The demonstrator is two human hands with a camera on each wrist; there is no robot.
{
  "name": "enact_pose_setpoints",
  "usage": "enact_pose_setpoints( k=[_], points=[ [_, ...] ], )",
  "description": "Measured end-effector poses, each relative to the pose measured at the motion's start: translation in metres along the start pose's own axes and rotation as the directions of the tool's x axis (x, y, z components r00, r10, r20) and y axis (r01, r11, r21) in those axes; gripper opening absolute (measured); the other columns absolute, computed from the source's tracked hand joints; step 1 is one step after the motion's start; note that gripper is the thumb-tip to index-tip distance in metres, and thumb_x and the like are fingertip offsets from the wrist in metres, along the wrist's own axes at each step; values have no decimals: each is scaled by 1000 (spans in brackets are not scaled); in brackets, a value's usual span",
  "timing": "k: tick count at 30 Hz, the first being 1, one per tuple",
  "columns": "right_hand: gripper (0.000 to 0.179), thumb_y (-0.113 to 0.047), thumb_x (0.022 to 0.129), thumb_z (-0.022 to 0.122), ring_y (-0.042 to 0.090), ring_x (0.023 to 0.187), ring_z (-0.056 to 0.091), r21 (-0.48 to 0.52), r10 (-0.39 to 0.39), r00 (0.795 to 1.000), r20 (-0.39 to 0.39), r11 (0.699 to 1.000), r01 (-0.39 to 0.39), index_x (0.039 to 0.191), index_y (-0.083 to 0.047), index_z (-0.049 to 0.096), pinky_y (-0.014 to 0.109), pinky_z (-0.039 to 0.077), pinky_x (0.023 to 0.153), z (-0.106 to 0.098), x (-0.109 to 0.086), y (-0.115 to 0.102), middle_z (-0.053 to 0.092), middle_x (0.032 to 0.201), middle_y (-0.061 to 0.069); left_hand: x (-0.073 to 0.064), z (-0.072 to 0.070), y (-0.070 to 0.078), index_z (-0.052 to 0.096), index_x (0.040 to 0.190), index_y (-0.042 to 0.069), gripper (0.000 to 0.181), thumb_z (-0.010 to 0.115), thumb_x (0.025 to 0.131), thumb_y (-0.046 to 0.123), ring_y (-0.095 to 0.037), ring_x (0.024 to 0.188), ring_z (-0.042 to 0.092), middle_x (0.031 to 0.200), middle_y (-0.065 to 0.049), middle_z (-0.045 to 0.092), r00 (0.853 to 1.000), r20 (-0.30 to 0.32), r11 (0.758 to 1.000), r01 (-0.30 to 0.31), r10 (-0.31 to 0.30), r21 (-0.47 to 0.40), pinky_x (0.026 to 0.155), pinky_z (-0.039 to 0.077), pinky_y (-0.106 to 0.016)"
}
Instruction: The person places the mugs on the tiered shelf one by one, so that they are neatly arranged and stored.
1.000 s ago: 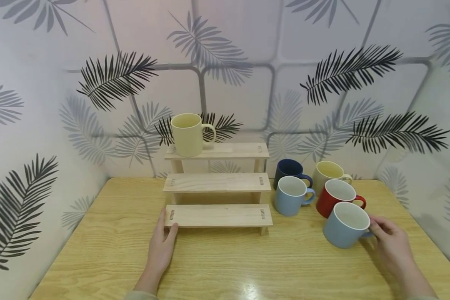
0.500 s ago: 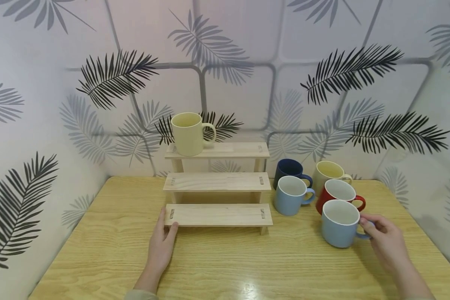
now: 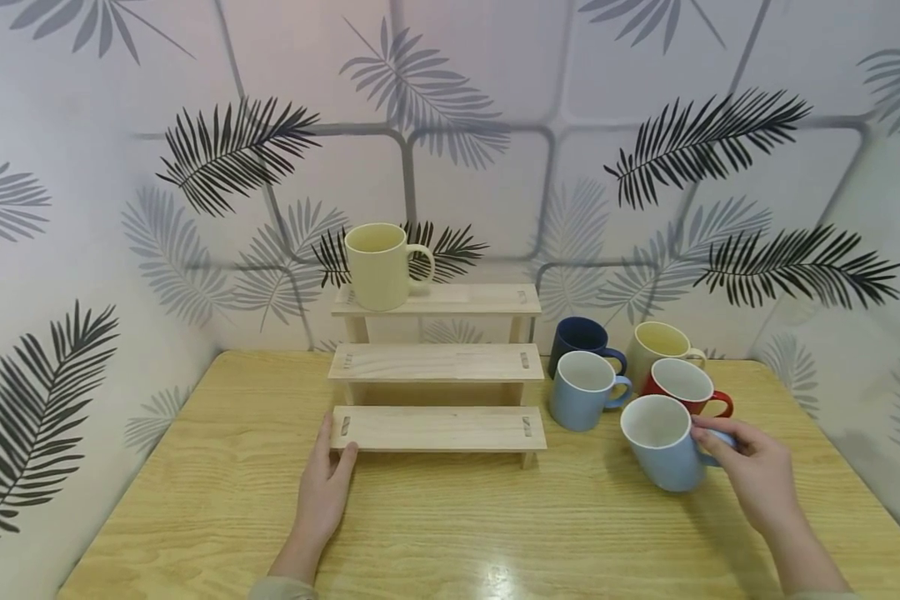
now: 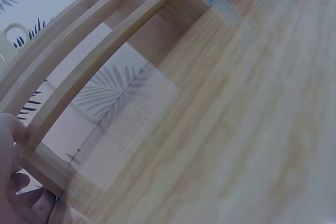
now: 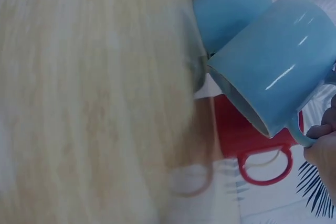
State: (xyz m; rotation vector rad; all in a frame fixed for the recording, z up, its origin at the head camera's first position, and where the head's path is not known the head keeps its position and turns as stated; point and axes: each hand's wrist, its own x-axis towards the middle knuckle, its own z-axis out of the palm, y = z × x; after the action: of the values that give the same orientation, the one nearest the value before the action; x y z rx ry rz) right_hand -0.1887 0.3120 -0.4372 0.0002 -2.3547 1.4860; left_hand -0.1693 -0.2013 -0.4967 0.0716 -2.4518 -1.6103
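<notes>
My right hand (image 3: 757, 475) pinches the handle of a light blue mug (image 3: 667, 454). This mug tilts to the left, and in the right wrist view its base (image 5: 241, 103) is raised off the table. My left hand (image 3: 326, 483) grips the left end of the lowest step of a three-step wooden display rack (image 3: 438, 429), its thumb at the front edge. A pale yellow mug (image 3: 378, 271) stands upright on the left of the top step, handle to the right. The middle and lowest steps hold no mugs.
Right of the rack, a dark blue mug (image 3: 573, 346), another light blue mug (image 3: 576, 400), a second yellow mug (image 3: 648, 350) and a red mug (image 3: 686, 387) stand close together on the wooden table (image 3: 435, 533). Leaf-patterned walls (image 3: 480, 75) rise behind and at the sides.
My right hand has moved left, raising and tilting the light blue mug away from its spot in front of the red mug. My left hand stays on the rack.
</notes>
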Motion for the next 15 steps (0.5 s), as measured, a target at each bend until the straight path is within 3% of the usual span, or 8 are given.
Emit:
enact_pose_setpoints(
  k=[6,9,15],
  points=[
    [29,-21,85,75,-7,91,57,-16,26,1000,4,1000,-26,109,-6,72,7,46,72,3,3,-22,65,95,-23,1,1,0,7,155,10,69,41,102,39,-36,141,18,157,-17,11,1000,-6,1000,1,-1,2,109,28,-47],
    [26,-19,85,75,-5,91,57,32,23,1000,-1,999,-23,107,-6,73,7,46,73,7,5,-39,66,94,-21,0,0,1,6,155,10,69,41,103,39,-35,141,18,157,-16,10,1000,-2,1000,1,-1,2,109,29,-46],
    [20,-12,83,75,1,79,64,271,20,1000,19,962,-24,101,-4,74,16,54,66,19,13,-73,69,91,-12,0,0,1,6,155,13,68,41,103,39,-35,141,19,158,-15,10,1000,-1,1000,4,-4,-6,110,29,-45]
  ],
)
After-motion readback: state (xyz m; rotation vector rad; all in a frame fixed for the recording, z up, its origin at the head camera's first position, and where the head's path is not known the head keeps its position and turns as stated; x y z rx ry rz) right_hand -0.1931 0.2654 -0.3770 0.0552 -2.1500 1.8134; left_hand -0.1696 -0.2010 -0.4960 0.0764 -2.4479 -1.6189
